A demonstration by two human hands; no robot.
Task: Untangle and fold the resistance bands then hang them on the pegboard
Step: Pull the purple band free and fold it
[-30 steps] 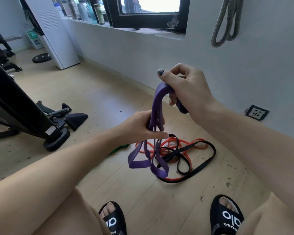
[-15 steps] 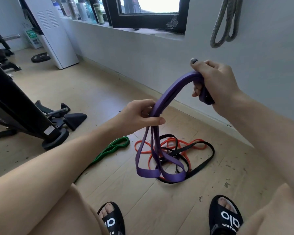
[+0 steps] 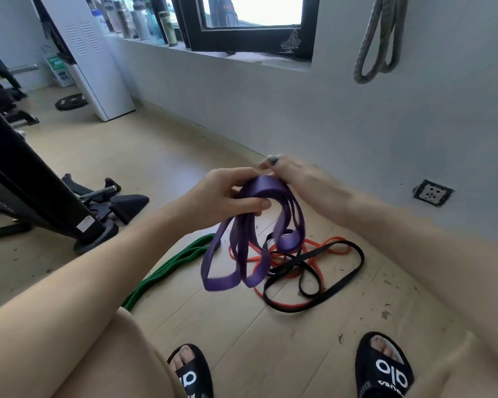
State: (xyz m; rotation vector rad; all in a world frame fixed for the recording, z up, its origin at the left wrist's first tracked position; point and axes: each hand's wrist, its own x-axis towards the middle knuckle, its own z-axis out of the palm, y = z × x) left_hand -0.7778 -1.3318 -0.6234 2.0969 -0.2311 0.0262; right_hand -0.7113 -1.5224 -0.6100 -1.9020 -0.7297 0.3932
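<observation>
A: Head view. Purple band is up in both hands, gathered into several loops that hang just above the floor. Left hand is clamped around the bundle's top, fingers wrapped over it. Right hand sits at the same fold; it's blurred, so I can't tell whether it is gripping.

B: The rest?

A: Red band and black band lie crossed over each other on the floor, tangled. Green band lies beside them to the left, apart. A grey band hangs on the wall. No pegboard in frame.

B: Handling?

A: Looks soft, flat, light and floppy, so loops will likely slide apart if loosely held. I'd pinch all layers together at the top fold, not a single strand.
</observation>
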